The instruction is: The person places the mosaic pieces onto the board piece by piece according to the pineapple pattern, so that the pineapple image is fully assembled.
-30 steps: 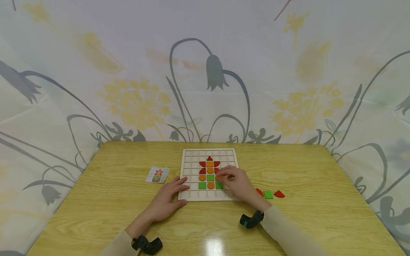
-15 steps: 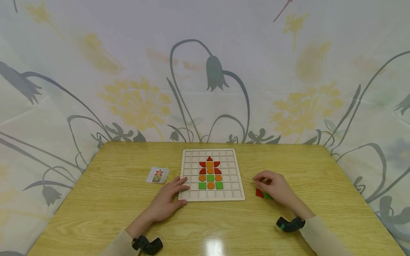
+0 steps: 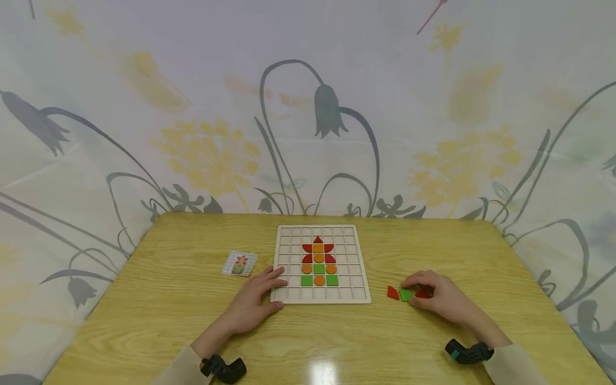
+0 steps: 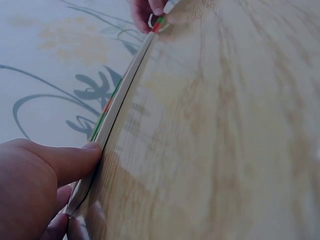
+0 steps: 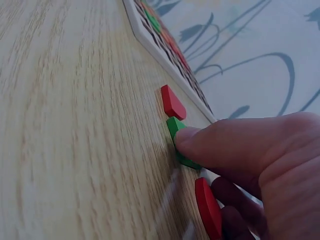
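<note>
My left hand (image 3: 252, 297) rests at the near left corner of a white gridded board (image 3: 356, 267), fingers lying over its left side and thumb (image 4: 80, 162) against the front edge. Orange, red and green tiles form a figure on the board, with a red triangle (image 3: 318, 240) at its top. Right of the board, my right hand (image 3: 445, 297) pinches a green square tile (image 5: 173, 126) on the table, thumb on its near side. A red quarter-circle tile (image 5: 172, 105) lies just left of the green one. Another red tile (image 5: 208, 207) lies beneath my right fingers, partly hidden in the head view.
Left of the board lies a small card (image 3: 239, 263) printed with a similar figure on a grid. The wooden table (image 3: 366, 342) meets a flower-patterned cloth backdrop (image 3: 385, 107) at its far edge. Each wrist wears a black camera band (image 3: 469, 353).
My right hand has left the board, uncovering an orange circle at the figure's right side, and moved right to the loose tiles, where it takes the green square. My left hand stays put.
</note>
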The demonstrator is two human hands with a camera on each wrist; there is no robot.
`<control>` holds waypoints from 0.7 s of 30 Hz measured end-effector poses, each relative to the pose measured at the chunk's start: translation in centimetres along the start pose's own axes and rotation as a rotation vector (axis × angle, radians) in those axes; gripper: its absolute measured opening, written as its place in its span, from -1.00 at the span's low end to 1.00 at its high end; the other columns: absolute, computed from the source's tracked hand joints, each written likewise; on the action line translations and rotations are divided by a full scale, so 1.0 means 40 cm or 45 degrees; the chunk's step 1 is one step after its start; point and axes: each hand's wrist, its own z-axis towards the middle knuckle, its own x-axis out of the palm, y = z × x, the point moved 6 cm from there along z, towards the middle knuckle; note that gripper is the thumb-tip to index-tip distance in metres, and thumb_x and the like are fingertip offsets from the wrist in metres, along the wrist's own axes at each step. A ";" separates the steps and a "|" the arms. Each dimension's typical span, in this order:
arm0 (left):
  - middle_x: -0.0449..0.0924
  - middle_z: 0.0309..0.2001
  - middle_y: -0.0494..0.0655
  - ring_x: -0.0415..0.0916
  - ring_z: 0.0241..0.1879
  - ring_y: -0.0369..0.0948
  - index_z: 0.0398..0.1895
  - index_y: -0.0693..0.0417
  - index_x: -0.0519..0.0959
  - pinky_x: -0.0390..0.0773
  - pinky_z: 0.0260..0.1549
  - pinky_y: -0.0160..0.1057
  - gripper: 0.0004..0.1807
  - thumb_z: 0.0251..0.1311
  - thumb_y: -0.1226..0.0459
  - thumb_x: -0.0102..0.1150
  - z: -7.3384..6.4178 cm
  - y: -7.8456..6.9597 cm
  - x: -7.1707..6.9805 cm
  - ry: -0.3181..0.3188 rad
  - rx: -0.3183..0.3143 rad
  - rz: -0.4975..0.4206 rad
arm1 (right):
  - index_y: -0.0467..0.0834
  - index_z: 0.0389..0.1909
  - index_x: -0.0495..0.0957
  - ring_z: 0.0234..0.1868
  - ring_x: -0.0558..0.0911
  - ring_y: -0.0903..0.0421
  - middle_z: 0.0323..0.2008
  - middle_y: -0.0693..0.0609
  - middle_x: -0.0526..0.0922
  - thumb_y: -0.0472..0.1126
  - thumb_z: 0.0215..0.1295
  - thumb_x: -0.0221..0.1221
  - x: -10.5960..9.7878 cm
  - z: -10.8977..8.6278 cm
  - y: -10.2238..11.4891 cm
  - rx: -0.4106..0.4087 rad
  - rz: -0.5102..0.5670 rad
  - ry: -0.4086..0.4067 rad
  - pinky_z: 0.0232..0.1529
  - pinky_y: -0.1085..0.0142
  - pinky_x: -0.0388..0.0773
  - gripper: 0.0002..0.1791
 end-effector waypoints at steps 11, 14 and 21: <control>0.24 0.48 -0.05 -0.02 0.51 0.09 0.25 0.01 0.56 -0.05 0.33 0.35 -0.53 0.27 0.19 0.31 0.002 -0.004 0.000 0.003 -0.008 0.000 | -0.09 0.00 0.67 -0.10 0.58 0.25 -0.07 0.04 0.65 -0.26 0.22 0.38 0.000 -0.001 -0.002 -0.057 0.071 0.012 -0.11 0.39 0.54 -0.69; 0.24 0.48 -0.04 -0.02 0.51 0.10 0.25 0.01 0.56 -0.04 0.33 0.36 -0.54 0.29 0.18 0.30 0.001 -0.004 0.000 0.003 -0.006 -0.002 | -0.13 -0.01 0.67 -0.16 0.58 0.20 -0.10 0.02 0.64 -0.30 0.21 0.38 0.001 0.000 -0.002 -0.066 0.116 0.000 -0.16 0.39 0.53 -0.69; 0.27 0.46 0.00 0.03 0.49 0.13 0.24 0.03 0.57 0.01 0.32 0.35 -0.54 0.28 0.18 0.30 0.001 -0.009 0.001 -0.018 0.026 0.015 | -0.09 -0.06 0.70 -0.26 0.52 0.24 -0.23 0.11 0.57 -0.33 0.24 0.35 -0.006 0.007 -0.013 0.074 0.026 -0.119 -0.27 0.37 0.51 -0.75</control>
